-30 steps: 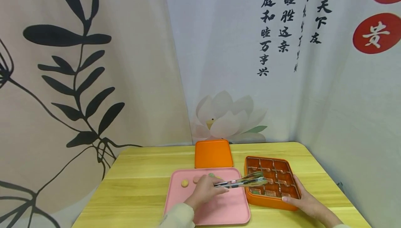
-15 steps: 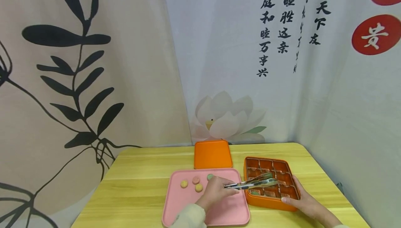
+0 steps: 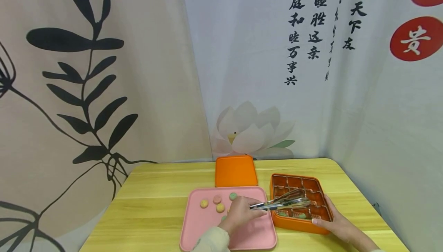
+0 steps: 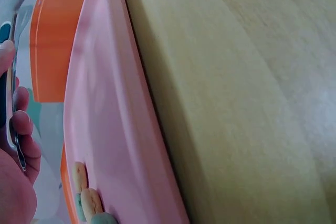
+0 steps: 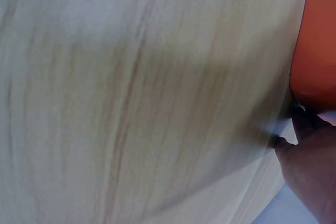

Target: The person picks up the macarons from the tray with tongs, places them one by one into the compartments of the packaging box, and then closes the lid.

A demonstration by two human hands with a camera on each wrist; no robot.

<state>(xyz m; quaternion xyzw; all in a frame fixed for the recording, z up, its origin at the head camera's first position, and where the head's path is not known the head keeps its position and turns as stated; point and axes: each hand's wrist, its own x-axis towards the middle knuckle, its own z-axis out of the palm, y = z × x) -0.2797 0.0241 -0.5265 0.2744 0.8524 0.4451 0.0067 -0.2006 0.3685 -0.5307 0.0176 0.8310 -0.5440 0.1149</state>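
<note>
Tongs (image 3: 277, 206) are held over the left part of the orange box (image 3: 297, 225), handle end above the pink tray (image 3: 197, 221). Long axis, head view: nearly level, running left to right, rising slightly toward the tips. Tips pointed right, away from the holding hand; the two ends are seen spread apart. Whether the box is touched by them cannot be told. In the left wrist view the same axis stands nearly upright, broad ends at top.

Handle grasped by the left hand (image 3: 240, 209), thumb laid along one side, fingers curled round the other. Box, set slightly askew, is gripped at its near right corner by the right hand (image 3: 333, 219), thumb on the near edge, fingers along the right side.

Box is divided in a three-by-three grid; green pieces (image 3: 302, 216) are seen in the left and middle compartments of the near row.

On the tray, round biscuits (image 3: 220, 207): yellow, pink and green, some partly hidden by the left hand. Just behind the tray, a flat orange lid (image 3: 236, 170). All is borne by a wood-grained table (image 3: 155, 206); behind hangs a printed cloth (image 3: 166, 71).
</note>
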